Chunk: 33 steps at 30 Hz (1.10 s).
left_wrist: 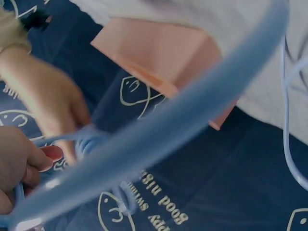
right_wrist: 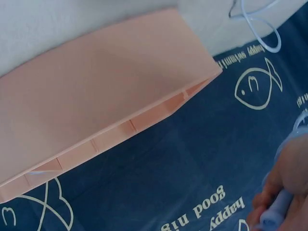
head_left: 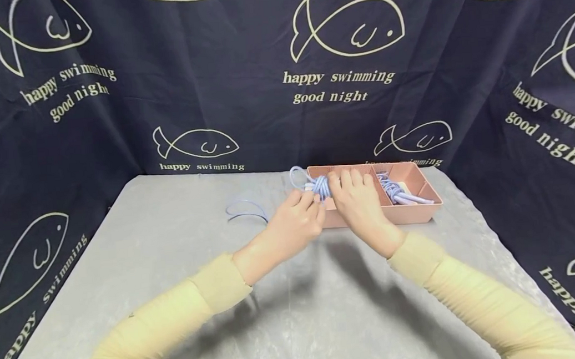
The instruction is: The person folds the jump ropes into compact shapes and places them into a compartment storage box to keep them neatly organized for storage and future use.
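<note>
A light blue cable (head_left: pixel 321 187) is wound into a bundle, held above the left end of a pink divided box (head_left: pixel 410 214). My right hand (head_left: pixel 359 199) grips the bundle from the right, its fingers curled over it. In the right wrist view, a thick round cable end (right_wrist: pixel 275 215) shows in my right hand (right_wrist: pixel 288 178). My left hand (head_left: pixel 297 220) pinches the cable just left of and below the bundle. Blurred cable (left_wrist: pixel 192 120) crosses close before the left wrist camera, past my left hand (left_wrist: pixel 19 163). What lies under the fingers is hidden.
Another blue cable bundle (head_left: pixel 393 189) lies in the box's right compartment, beside a whitish piece. A loose cable loop (head_left: pixel 247 209) trails over the grey tabletop (head_left: pixel 171 237) to the left. A dark blue fish-print cloth (head_left: pixel 255 81) hangs behind the table and along both sides.
</note>
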Tool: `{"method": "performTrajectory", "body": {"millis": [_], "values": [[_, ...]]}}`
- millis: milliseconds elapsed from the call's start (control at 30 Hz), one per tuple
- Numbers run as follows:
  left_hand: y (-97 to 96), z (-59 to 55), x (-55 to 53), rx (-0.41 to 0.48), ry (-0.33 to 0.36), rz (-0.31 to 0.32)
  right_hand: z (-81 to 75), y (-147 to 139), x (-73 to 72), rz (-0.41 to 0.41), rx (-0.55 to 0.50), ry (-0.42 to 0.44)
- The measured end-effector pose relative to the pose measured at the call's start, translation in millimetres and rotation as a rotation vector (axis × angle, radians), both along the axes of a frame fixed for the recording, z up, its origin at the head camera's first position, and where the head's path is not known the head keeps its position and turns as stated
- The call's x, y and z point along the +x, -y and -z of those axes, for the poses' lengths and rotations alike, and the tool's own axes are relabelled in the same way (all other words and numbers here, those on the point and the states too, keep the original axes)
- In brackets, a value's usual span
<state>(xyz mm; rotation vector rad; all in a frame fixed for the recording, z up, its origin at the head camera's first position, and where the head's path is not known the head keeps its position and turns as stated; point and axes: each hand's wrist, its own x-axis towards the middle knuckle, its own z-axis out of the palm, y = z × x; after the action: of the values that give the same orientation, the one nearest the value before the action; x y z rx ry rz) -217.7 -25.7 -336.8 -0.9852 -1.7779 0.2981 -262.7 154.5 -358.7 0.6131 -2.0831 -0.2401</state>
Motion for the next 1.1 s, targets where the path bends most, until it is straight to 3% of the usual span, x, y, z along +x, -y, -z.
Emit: {"method": "performTrajectory", "body": {"millis": [133,300,400,667,867,967,1033,1100], "values": [[0.6,-12.7,-4.1,0.019,-0.027,0.006,8.3,1,1.7,-0.089,0.090,-0.008],[4.0,-24.5,-18.7,0.077,-0.019,-0.023,8.8,2,8.5,-0.174,0.216,0.001],[7.9,-26.2,-27.7,0.087,-0.016,-0.044,7.2,2,13.4,-0.220,0.293,0.037],[20.4,-16.5,-45.7,0.083,0.018,-0.072,-3.3,-3,26.3,-0.380,0.354,0.077],[30.1,-10.0,-61.6,0.124,0.033,-0.033,-9.5,-10,32.6,-0.545,0.227,0.050],[41.4,0.6,-74.6,0.149,0.075,-0.055,-15.6,-12,38.1,-0.628,0.132,0.087],[49.8,9.8,-80.7,0.159,0.112,-0.081,-21.6,-11,43.0,-0.643,0.083,0.143],[55.5,19.2,-83.0,0.155,0.138,-0.093,-27.3,-9,47.4,-0.608,0.035,0.208]]}}
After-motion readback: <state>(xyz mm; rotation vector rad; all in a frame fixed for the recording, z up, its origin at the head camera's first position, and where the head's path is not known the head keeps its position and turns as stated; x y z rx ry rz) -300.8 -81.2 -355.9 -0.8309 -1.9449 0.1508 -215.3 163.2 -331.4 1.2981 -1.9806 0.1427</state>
